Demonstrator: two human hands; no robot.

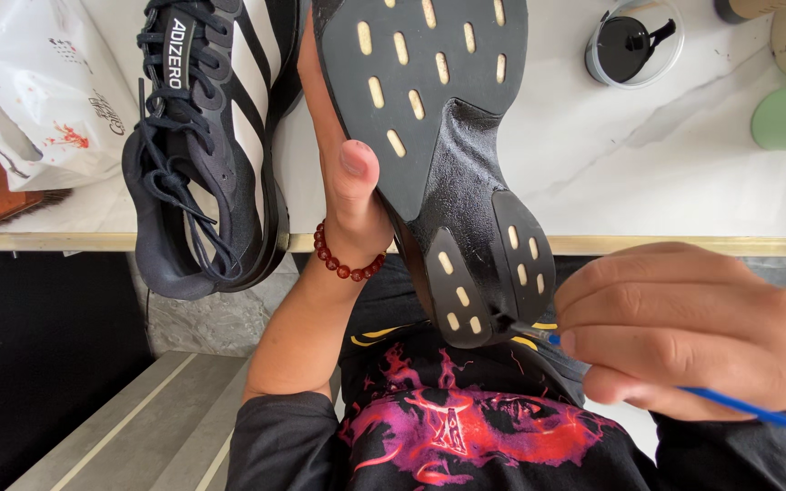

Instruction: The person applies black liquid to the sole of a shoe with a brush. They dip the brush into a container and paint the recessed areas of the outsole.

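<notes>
- Black sneaker (438,136), sole up, heel past desk (684,182) edge; left hand (347,191) grips it.
- Right hand (684,332) pinches blue paintbrush (757,414); tip at heel.
- Glossy sole, cream lugs.

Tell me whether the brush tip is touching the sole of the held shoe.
Touching: the head view shows the brush tip pressed against the heel edge of the black sole.

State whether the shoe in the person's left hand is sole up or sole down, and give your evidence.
Sole up. The shoe in the left hand shows its black tread and pale slots to the camera.
</notes>
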